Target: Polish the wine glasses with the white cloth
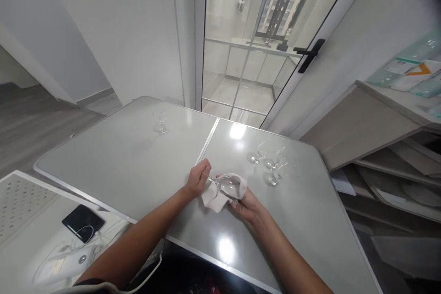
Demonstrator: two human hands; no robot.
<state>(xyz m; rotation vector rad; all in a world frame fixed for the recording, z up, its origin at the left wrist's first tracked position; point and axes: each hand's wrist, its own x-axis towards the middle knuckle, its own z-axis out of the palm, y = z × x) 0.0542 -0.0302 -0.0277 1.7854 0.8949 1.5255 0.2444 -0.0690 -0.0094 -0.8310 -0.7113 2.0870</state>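
Observation:
My left hand [199, 178] is closed round the foot end of a wine glass [227, 187], which lies tilted on its side in the air over the table. A white cloth [214, 200] wraps the bowl of that glass. My right hand [248, 206] cups the cloth and the bowl from the right and below; its fingers are partly hidden by the cloth. Right of my hands, several clear stemmed glasses [272, 165] stand on the grey folding table [165, 165]. Another clear glass [161, 124] stands alone on the far left half.
A metal seam [208, 140] divides the table. At lower left, a white surface holds a black tablet-like device [83, 223], cables and a white power strip-like item [65, 264]. A shelf unit [372, 124] with bottles [409, 71] borders the right side. Behind is a glass door [241, 55].

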